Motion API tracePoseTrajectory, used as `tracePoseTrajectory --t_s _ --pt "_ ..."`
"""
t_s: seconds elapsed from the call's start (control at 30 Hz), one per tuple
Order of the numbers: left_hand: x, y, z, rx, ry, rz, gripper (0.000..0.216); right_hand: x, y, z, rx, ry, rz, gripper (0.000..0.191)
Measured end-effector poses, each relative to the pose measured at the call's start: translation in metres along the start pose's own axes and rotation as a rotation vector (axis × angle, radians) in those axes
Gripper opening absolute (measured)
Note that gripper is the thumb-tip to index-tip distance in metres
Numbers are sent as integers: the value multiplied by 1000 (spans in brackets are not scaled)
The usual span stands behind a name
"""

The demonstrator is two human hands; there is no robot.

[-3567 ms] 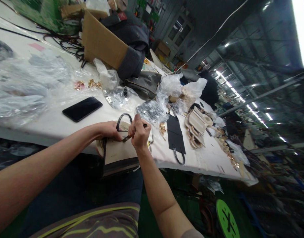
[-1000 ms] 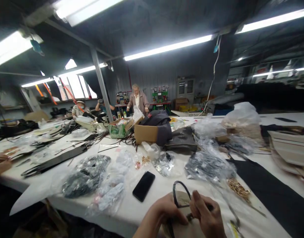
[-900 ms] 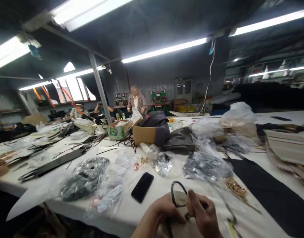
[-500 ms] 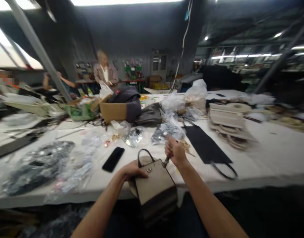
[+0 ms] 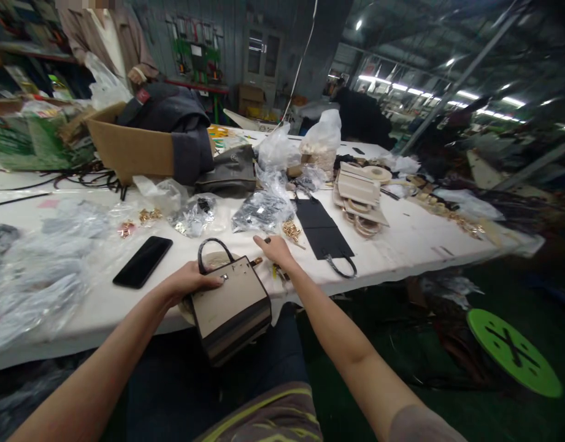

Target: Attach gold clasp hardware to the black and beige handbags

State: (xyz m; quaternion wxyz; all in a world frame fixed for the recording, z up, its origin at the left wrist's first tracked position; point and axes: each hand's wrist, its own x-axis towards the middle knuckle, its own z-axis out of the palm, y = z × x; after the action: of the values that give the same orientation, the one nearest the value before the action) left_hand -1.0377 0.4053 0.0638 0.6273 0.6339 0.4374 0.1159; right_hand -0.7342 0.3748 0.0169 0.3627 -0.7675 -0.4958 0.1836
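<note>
Left hand (image 5: 190,283) fingers grip bag (image 5: 231,310) at counter (image 5: 402,245) edge. Right hand (image 5: 275,248) has quit the bag top, fingers open, resting right of bag: clasp work looks paused.

White table (image 5: 415,240) carries a phone (image 5: 143,261), plastic bags (image 5: 262,212), a black panel (image 5: 321,231).

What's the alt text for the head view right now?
The left hand holds a small beige handbag at the edge of a white table, while the right hand rests open on the table beside it. A black phone lies to the left, with gold fittings and plastic bags beyond.
</note>
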Motion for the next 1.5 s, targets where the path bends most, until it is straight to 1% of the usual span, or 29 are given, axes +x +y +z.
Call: tracePoseTrajectory --t_s 0.07,0.13,0.23,0.3,0.37,0.43,0.53,0.6,0.63,0.7,0.77,0.87,0.93,1.0,1.07,1.27,1.4,1.5 --pt "0 -1 0 6 1 3 60 -2 0 1 -170 28 -51 60" --pt "0 -2 0 14 -7 8 61 -5 1 3 -245 19 -60 61" --pt "0 -2 -3 20 -37 21 65 -9 1 5 -291 12 -61 57" --pt "-2 -1 -6 3 -86 30 67 -10 2 4 -270 25 -48 54" --pt "-4 0 -9 -26 -157 28 67 -10 3 -1 -154 49 -31 52" --pt "-4 0 -12 -49 -200 8 64 -15 4 -10 69 74 -30 53" --pt "1 -1 -14 -62 -167 -43 58 -36 -4 -25 450 171 -95 59" --pt "6 -2 -14 -77 -146 -91 54 -57 -19 -31 670 256 -155 65" --pt "8 -2 -15 -86 -148 -118 52 -68 -30 -31 765 276 -186 68" --pt "12 -2 -16 -104 -162 -156 48 -89 -56 -25 910 255 -261 71" --pt "15 -3 -16 -117 -169 -160 47 -103 -83 -9 982 187 -347 72" --pt "16 -4 -16 -115 -133 -117 48 -113 -113 21 1015 133 -423 72" --pt "15 -5 -15 -105 -116 -87 45 -113 -124 38 1004 124 -429 72" --pt "14 -5 -15 -108 -121 -65 41 -112 -129 50 982 118 -415 73" --pt "14 -5 -15 -118 -126 -50 37 -111 -131 57 973 109 -404 72" --pt "16 -8 -17 -129 -145 -55 35 -111 -126 64 940 153 -378 71" --pt "16 -10 -14 -105 -121 -13 32 -115 -125 72 891 175 -299 73" --pt "13 -10 -13 -88 -102 -11 34 -110 -128 74 887 155 -282 75"
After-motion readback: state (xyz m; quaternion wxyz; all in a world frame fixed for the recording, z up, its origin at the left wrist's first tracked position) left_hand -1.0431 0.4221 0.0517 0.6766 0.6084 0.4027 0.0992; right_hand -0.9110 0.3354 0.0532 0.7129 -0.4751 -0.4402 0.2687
